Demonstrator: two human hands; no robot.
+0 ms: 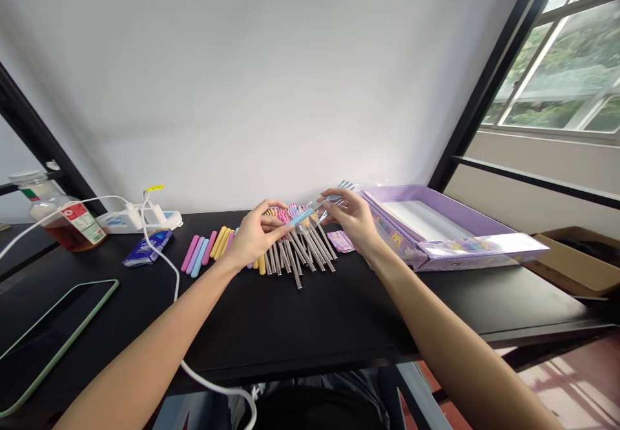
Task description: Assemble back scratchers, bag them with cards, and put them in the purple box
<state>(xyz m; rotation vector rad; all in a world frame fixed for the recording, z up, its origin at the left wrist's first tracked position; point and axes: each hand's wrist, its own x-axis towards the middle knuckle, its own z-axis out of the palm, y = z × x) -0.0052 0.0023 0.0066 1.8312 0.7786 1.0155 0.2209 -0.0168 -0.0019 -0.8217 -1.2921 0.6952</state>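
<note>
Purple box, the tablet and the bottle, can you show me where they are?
purple box (pixel 416 192), head view, on its far raised wall.
tablet (pixel 53 333), head view, on the dark screen.
bottle (pixel 58 217), head view, on its labelled side.

Both bare forearms stretched forward, left hand (pixel 255 234) and right hand (pixel 352 218) fingertips pinched, nearly meeting
</note>
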